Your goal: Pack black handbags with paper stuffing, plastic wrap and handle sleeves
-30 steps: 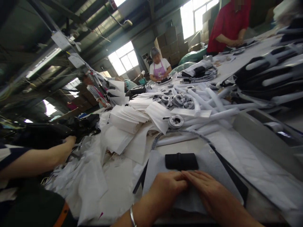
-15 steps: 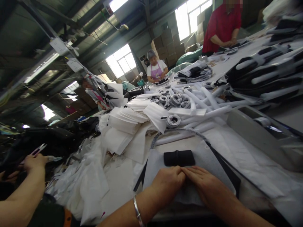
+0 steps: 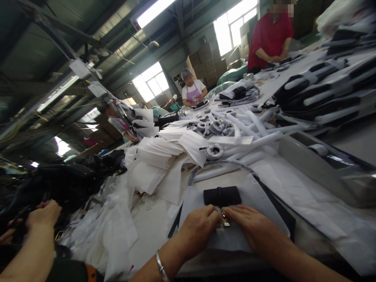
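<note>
- The black bag [image 3: 289,226] lies on the bench [image 3: 143,219] directly before the person, mostly covered by a pale sheet [image 3: 236,239], with a wrapped handle [image 3: 192,175] arching from its far edge.
- On the bag's sheet, at its upper middle, sits a black banded piece [image 3: 222,196]; just on the near side of it shows a small gold-coloured fitting [image 3: 225,221]. Any marking on the fitting is too small to read.
- The left hand [image 3: 201,224] is over the bag's middle, fingers bent, fingertips beside the fitting; whether they pinch it, I cannot tell.
- The right hand [image 3: 252,224] reaches over the bag from its right, fingers stretched out towards the fitting; its grip cannot be told either.
- Right of the bag stands a grey tape dispenser [image 3: 305,168], any lettering unreadable here.
- Beyond the bag lie a wrapped coil [image 3: 214,152] and white tubes [image 3: 258,121]; to its left, fanned white sheets [image 3: 158,150].
- Far left beyond the bag, two pale cards [image 3: 80,69] hang from a frame, their writing illegible.
- Well beyond the bag, a co-worker's purple apron [image 3: 193,95] bears a print too small to make out.
</note>
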